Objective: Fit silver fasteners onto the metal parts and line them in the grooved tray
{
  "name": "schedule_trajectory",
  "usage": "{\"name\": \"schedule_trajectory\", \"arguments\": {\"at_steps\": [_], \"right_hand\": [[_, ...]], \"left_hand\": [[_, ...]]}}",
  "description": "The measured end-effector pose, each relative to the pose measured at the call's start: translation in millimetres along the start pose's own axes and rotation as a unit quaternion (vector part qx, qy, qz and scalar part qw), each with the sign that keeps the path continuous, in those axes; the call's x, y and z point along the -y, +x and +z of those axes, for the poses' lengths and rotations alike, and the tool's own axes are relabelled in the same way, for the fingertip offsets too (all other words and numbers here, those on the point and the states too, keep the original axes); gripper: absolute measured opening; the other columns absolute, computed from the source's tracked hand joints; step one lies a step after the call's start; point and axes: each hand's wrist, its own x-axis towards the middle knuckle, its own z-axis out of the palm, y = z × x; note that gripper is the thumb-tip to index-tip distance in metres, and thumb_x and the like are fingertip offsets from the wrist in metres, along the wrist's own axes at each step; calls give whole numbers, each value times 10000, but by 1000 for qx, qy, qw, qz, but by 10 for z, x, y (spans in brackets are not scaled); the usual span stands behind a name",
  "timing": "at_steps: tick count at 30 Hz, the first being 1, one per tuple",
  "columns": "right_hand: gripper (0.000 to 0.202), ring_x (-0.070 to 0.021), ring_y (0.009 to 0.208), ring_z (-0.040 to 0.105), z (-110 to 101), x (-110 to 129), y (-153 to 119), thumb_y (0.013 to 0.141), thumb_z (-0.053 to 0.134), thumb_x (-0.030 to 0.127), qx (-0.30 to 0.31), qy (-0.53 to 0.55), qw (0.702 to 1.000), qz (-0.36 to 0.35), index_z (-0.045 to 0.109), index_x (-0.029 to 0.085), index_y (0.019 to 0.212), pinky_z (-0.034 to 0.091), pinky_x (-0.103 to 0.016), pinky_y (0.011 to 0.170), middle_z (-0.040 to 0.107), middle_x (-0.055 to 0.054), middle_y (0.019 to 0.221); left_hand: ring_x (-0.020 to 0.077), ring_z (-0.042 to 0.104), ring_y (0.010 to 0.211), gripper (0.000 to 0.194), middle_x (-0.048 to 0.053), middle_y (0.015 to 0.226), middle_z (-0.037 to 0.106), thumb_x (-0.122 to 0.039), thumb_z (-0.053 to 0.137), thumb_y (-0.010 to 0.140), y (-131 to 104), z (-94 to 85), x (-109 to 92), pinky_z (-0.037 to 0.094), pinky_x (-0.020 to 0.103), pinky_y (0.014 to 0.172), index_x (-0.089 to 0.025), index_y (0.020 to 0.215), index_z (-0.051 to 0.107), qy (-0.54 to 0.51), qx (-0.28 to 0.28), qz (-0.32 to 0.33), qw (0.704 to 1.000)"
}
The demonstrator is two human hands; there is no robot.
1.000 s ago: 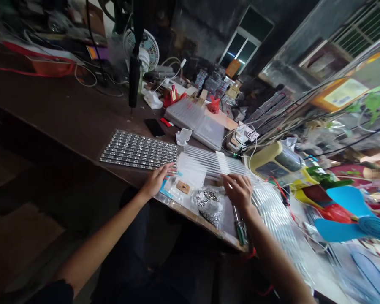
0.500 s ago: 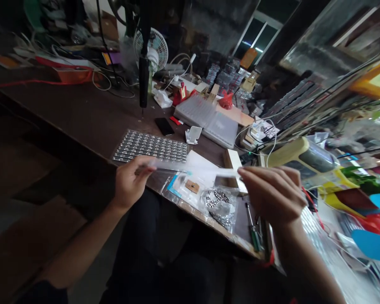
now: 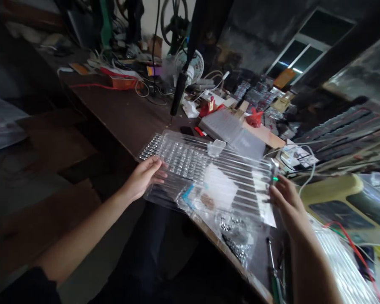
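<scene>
A clear plastic tray (image 3: 237, 169) with long parallel grooves is held up between my hands above the table. My left hand (image 3: 145, 177) grips its left edge, thumb on top and fingers beneath. At the right end, my right hand (image 3: 288, 196) is closed on the tray's edge. Through the clear plastic show rows of small metal parts (image 3: 150, 145), a white sheet of paper (image 3: 220, 185) and a small brown piece (image 3: 208, 201). Below the tray's front edge lies a plastic bag of small shiny metal parts (image 3: 237, 245).
A powered screwdriver (image 3: 179, 95) hangs over the table (image 3: 114, 109). A green-handled screwdriver (image 3: 275, 278) lies at the front right. Stacked clear trays (image 3: 223, 122), a phone (image 3: 186, 131) and a fan (image 3: 193, 65) are farther back. More ribbed plastic trays (image 3: 332, 257) sit at right.
The tray has turned from nearly edge-on to showing its broad grooved face. Both hands still hold it, and the head view has shifted left.
</scene>
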Motion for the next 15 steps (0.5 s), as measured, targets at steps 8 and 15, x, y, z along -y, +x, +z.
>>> {"name": "schedule_trajectory", "arguments": {"at_steps": [8, 15], "right_hand": [[581, -136, 612, 648, 890, 4, -135, 906, 660, 386, 187, 104, 963, 164, 485, 189, 1424, 553, -265, 555, 687, -45, 923], [587, -155, 652, 681, 1533, -200, 445, 979, 504, 213, 207, -88, 967, 121, 352, 87, 1532, 541, -272, 637, 751, -109, 996]], "left_hand": [[124, 722, 850, 213, 94, 1066, 742, -160, 587, 958, 345, -486, -277, 589, 181, 727, -124, 1150, 670, 84, -15, 4, 996], [195, 572, 1320, 551, 211, 1475, 553, -147, 462, 1032, 1298, -624, -434, 395, 358, 1173, -53, 1556, 323, 340, -12, 38, 940]]}}
